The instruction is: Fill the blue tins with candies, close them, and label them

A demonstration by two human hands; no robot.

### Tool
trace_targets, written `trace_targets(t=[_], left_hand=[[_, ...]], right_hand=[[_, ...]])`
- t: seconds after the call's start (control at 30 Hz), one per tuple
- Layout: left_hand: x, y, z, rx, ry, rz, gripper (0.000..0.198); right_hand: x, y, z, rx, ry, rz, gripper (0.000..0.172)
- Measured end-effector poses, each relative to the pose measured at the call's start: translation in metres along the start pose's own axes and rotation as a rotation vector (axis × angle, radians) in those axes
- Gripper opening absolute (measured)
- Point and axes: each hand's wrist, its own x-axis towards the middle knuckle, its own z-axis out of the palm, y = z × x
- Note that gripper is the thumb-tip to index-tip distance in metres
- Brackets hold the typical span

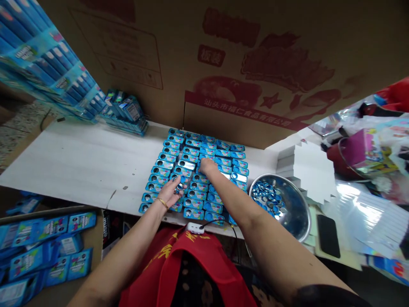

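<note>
Several small blue tins (194, 170) lie in rows on a white board (79, 162), each with a round hole in its top. My left hand (172, 192) rests over the near-left tins, fingers curled round a few small blue rings. My right hand (207, 165) reaches further in, fingers pressed down on a tin in the middle of the rows. What its fingertips hold is hidden.
A steel bowl (294, 213) of blue rings sits to the right of the tins. A big cardboard box (223, 55) stands behind. Blue packets are stacked at the back left (124, 111) and lie in a box at the lower left (47, 251). A black phone (328, 235) lies at the right.
</note>
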Motion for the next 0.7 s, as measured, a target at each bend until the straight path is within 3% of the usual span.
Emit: trace_targets(t=[0.13,0.33,0.5,0.6,0.7], left_hand=[[0.000,0.000,-0.002,0.036,0.000,-0.012,0.026],[0.005,-0.005,0.011,0.109,0.056,-0.020,0.027],[0.002,-0.005,0.015,0.189,0.091,-0.006,0.035],[-0.005,0.001,0.006,0.215,0.065,0.031,0.036],[-0.012,0.006,-0.003,0.186,0.022,0.037,0.035]], right_hand=[[-0.021,0.001,-0.001,0.009,0.051,-0.042,0.043],[-0.068,-0.003,0.032,0.436,0.191,-0.481,0.023],[-0.067,0.012,0.036,0.451,0.227,-0.293,0.018],[-0.057,0.017,0.027,0.206,0.164,-0.133,0.022],[-0.043,0.008,0.021,0.032,0.058,-0.084,0.030]])
